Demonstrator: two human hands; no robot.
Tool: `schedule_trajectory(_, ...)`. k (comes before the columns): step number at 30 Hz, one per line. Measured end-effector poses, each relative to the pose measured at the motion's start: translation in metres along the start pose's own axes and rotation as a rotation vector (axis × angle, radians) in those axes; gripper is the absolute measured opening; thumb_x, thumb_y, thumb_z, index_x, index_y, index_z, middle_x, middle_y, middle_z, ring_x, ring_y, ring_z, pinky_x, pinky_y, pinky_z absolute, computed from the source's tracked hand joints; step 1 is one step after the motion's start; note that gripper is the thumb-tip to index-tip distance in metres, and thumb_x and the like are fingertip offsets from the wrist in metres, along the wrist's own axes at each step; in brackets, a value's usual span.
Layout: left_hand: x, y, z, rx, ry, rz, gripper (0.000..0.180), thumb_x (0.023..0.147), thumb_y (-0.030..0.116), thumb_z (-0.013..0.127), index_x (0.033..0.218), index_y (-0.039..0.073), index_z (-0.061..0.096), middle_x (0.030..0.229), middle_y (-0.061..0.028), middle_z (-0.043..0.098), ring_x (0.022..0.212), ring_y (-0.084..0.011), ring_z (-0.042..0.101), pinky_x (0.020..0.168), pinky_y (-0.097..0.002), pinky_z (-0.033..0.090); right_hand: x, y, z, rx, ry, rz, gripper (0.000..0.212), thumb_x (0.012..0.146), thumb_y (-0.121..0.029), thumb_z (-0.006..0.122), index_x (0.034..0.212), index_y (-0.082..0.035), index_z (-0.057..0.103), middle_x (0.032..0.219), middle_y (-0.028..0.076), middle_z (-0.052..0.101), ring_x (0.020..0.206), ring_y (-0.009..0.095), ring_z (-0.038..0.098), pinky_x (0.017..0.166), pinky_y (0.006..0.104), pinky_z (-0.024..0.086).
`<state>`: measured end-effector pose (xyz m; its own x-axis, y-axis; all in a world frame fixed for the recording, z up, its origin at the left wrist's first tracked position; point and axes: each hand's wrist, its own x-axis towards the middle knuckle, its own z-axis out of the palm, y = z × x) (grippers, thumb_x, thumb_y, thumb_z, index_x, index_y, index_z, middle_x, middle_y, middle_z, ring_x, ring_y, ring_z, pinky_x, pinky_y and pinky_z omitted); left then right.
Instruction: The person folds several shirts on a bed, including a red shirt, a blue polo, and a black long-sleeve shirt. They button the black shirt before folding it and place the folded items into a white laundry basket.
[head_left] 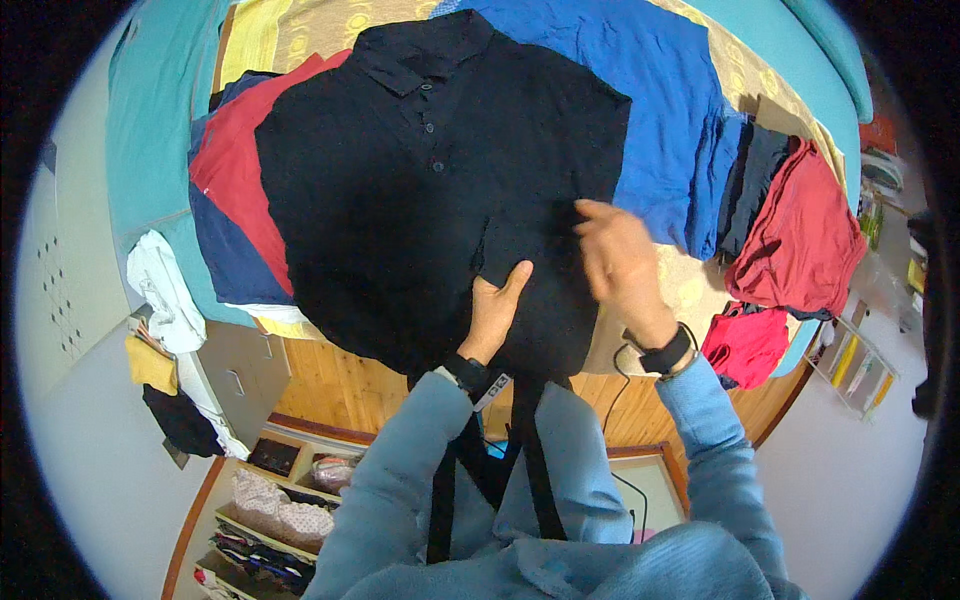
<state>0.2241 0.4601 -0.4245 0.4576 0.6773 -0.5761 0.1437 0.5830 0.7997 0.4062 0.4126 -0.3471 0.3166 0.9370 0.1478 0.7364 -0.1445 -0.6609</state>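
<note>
A black collared shirt (370,220) lies spread front up, its collar at the far end and buttons down the upper placket. My left hand (495,312) is at the lower middle of the shirt. Its thumb is stretched out on top, while the other fingers are hidden under the cloth by the front opening. Over the shirt's right side hovers my right hand (625,262), slightly blurred, with fingers loosely bent and apart and nothing in them. I cannot tell whether its fingertips touch the cloth.
Blue clothing (660,110) lies beyond and right of the shirt; red clothing (800,235) is farther right. Red and navy garments (235,165) stick out at left. A patterned yellow cloth (690,285) covers the surface. A dark cable (612,395) hangs near my right wrist. Shelves (285,500) stand lower left.
</note>
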Motion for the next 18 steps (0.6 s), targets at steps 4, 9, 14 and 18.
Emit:
schedule_trajectory(4, 0.007, 0.004, -0.015, 0.225, 0.108, -0.050, 0.028, 0.087, 0.013, 0.065, 0.103, -0.009, 0.061, 0.096, -0.0196, 0.068, 0.085, -0.0232, 0.065, 0.076, -0.0328, 0.050, -0.005, 0.000, 0.044, -0.239, -0.398, -0.238, 0.056, 0.081, -0.021, 0.061, 0.132, -0.002, 0.047, 0.144, 0.015, 0.040, 0.136, 0.029, 0.033, 0.113, 0.0463, 0.024)
schedule_trajectory(9, 0.001, 0.050, -0.022, 0.615, 0.045, -0.025, 0.037, 0.086, 0.006, 0.064, 0.121, -0.001, 0.053, 0.082, -0.0109, 0.065, 0.066, -0.0126, 0.062, 0.061, -0.0268, 0.051, 0.001, 0.007, 0.069, -0.449, -0.648, -0.114, 0.067, 0.086, -0.036, 0.060, 0.143, -0.010, 0.036, 0.152, 0.011, 0.029, 0.142, 0.026, 0.022, 0.115, 0.0472, 0.015)
schedule_trajectory(14, 0.056, 0.133, -0.052, 1.090, 0.202, 0.854, 0.038, 0.081, 0.000, 0.061, 0.118, 0.003, 0.056, 0.105, -0.0165, 0.060, 0.094, -0.0312, 0.058, 0.083, -0.0383, 0.048, 0.026, -0.002, 0.047, -0.188, -0.597, -0.179, 0.048, 0.083, -0.026, 0.064, 0.124, -0.002, 0.057, 0.138, 0.017, 0.046, 0.134, 0.028, 0.037, 0.113, 0.0483, 0.021)
schedule_trajectory(18, 0.151, 0.182, -0.076, 1.161, 0.231, 1.055, 0.024, 0.084, 0.002, 0.057, 0.108, 0.003, 0.059, 0.104, -0.0136, 0.060, 0.097, -0.0324, 0.056, 0.085, -0.0394, 0.046, 0.112, 0.019, 0.050, -0.016, -0.153, -0.130, 0.015, 0.079, -0.007, 0.062, 0.093, -0.003, 0.064, 0.090, 0.011, 0.059, 0.091, 0.031, 0.058, 0.081, 0.0403, 0.046)
